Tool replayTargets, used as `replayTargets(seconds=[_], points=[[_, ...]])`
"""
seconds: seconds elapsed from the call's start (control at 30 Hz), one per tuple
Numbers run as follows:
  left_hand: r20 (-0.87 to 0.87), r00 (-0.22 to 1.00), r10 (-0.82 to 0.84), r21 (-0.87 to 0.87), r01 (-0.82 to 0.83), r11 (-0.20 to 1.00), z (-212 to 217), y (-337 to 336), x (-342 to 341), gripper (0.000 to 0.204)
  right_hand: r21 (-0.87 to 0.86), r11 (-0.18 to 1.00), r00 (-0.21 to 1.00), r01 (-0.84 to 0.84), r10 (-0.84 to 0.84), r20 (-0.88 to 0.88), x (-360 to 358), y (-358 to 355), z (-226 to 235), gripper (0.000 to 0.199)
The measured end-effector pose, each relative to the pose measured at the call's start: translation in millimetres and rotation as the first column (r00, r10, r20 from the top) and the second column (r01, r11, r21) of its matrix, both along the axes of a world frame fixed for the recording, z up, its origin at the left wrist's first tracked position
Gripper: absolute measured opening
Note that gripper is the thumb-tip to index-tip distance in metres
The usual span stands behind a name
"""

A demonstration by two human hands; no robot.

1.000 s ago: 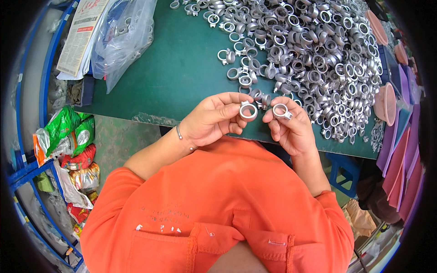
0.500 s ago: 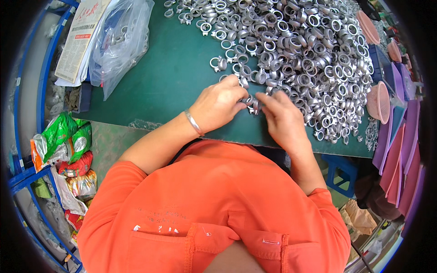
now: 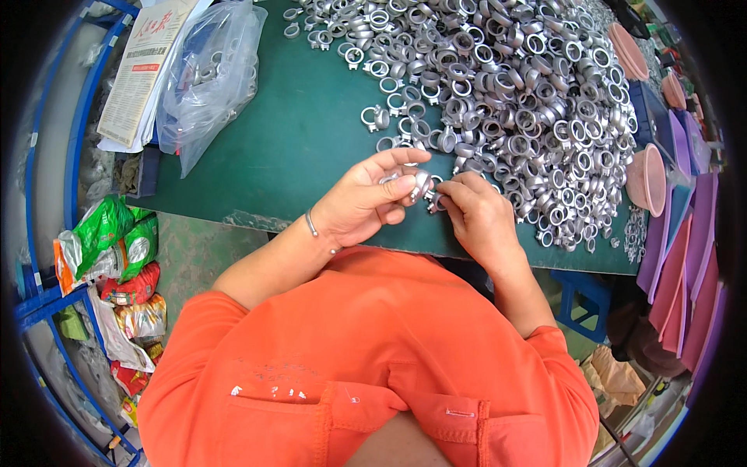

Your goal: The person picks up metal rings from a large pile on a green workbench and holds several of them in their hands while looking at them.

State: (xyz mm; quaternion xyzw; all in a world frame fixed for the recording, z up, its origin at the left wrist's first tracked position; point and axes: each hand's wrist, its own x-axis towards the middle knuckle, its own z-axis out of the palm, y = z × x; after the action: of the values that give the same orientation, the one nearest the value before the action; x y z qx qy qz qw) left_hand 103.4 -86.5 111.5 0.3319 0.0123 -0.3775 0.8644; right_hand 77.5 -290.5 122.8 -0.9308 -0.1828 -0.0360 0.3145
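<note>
My left hand (image 3: 366, 201) grips a small silver metal ring fitting (image 3: 419, 185) between thumb and fingers, just above the green table's (image 3: 296, 148) near edge. My right hand (image 3: 476, 218) meets it from the right, its fingertips pinched on another small silver ring part (image 3: 436, 202) pressed against the first. A thin bracelet sits on my left wrist. A big heap of the same silver ring fittings (image 3: 513, 101) spreads across the table just beyond both hands.
A clear plastic bag (image 3: 210, 74) with more fittings and a folded newspaper (image 3: 144, 70) lie at the table's left. Pink and purple trays (image 3: 669, 210) stack at the right. Coloured packets (image 3: 117, 265) sit on a blue rack at lower left. A blue stool (image 3: 580, 300) stands below the table.
A second ago each hand held a ring apart, nearer my chest. Both hands then reached toward the heap and have now drawn slightly back, with the two parts brought together.
</note>
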Motion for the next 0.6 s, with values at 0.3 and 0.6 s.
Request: replayTargets(seconds=[0.3,0.6], points=[[-0.238,0.97,-0.054,-0.255,-0.009,0.967,-4,2,-4,0.034,0.771,0.253,0.532,0.584,0.599,-0.599,12,-18,3,0.024],[-0.153,0.987,-0.055,-0.292,0.008,0.956,8,23,4,0.029,0.897,0.201,0.679,0.394,0.594,-0.431,15,-34,3,0.009]])
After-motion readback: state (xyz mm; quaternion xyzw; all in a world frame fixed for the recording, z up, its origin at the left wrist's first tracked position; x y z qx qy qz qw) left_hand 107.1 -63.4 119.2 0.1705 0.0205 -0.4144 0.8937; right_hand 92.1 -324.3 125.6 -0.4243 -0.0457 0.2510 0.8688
